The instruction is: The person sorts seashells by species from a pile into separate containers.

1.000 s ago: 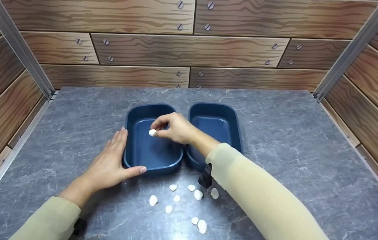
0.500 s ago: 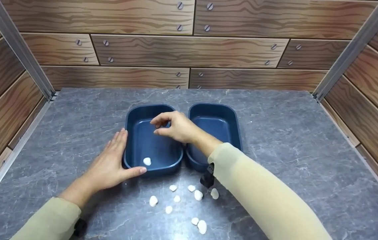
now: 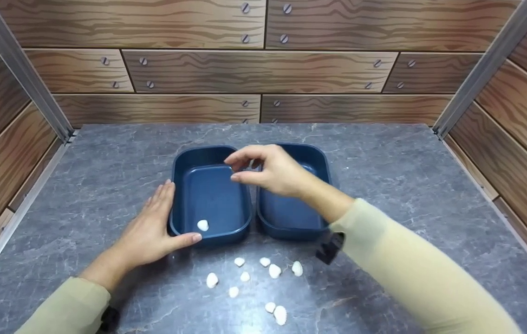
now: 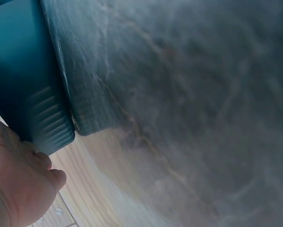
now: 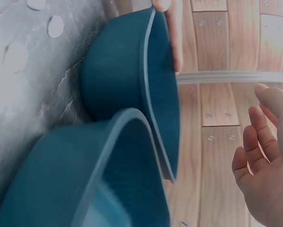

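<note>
My left hand (image 3: 149, 229) rests against the left and front walls of the left blue container (image 3: 211, 239), its fingers straight along the side and the thumb at the front rim. One small white shell-like piece (image 3: 203, 225) lies inside that container, near the front. Above the gap between the two containers, my right hand (image 3: 272, 169) is raised with loosely bent fingers. In the right wrist view, nothing shows between its thumb and fingers. Below that hand stands the right blue container (image 3: 291, 232), partly hidden by the hand and wrist.
Several more white pieces (image 3: 275, 271) are scattered on the grey marbled tabletop (image 3: 384, 185) in front of the containers. Wood-patterned walls (image 3: 258, 69) with metal corner posts (image 3: 486, 69) enclose the back and sides.
My right hand let go of a white piece, which dropped into the left container. The hand then moved right, away from it. My left hand stayed in place.
</note>
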Tool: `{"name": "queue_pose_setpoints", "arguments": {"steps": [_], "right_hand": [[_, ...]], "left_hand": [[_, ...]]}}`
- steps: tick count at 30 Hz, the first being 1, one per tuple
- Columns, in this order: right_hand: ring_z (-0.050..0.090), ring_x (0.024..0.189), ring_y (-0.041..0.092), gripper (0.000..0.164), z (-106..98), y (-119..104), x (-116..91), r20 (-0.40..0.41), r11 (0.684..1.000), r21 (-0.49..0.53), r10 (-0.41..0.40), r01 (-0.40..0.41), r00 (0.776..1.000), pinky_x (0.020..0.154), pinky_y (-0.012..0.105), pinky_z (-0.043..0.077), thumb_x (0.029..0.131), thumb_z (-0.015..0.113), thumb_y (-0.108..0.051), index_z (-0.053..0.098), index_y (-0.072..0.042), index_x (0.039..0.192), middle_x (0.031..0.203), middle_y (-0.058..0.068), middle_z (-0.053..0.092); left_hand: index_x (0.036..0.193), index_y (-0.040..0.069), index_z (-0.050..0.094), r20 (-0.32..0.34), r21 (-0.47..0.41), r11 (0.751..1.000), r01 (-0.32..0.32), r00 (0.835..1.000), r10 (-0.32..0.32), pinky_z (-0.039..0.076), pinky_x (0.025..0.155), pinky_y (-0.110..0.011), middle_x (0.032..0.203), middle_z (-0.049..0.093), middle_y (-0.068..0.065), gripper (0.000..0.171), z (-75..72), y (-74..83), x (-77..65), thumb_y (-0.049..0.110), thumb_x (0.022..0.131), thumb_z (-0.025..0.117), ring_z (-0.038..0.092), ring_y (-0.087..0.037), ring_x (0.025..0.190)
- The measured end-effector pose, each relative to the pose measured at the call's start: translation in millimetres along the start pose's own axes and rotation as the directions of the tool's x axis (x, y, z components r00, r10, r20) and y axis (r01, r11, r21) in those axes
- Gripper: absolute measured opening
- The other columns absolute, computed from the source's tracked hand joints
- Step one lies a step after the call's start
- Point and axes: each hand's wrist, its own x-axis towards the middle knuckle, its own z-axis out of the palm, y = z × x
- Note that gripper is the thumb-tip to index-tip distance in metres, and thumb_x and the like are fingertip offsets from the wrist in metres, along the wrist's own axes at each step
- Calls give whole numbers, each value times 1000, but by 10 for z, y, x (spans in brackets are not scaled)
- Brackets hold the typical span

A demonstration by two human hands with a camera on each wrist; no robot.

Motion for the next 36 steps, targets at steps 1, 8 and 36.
{"name": "queue_pose_setpoints", "arguments": {"steps": [1,8,36], "right_hand": [[69,101,19,29,-40,-23,-53,-5,1000,0,-10,10,1000,87,42,56,96,81,-15,78,-8,124,111,3,77],[69,101,19,31,-260,-115,-464,-40,997,8,-83,83,996,90,39,58,93,83,-10,77,-6,123,111,8,76],[72,98,21,32,-231,132,-1810,-81,989,106,-96,105,992,90,31,60,87,83,5,77,-4,117,108,11,77]], "left_hand": [[170,3,4,-2,2,1000,-2,1000,2,11,129,-60,177,4,-16,132,-1,2,0,80,85,70,3,-38,163],[170,3,4,-8,24,1000,-6,1000,6,12,129,-60,177,4,-17,131,3,6,-18,78,86,71,4,-39,163],[170,2,5,-8,18,1000,-5,1000,5,11,129,-59,177,4,-17,132,-5,23,-16,79,85,70,5,-39,163]]}}
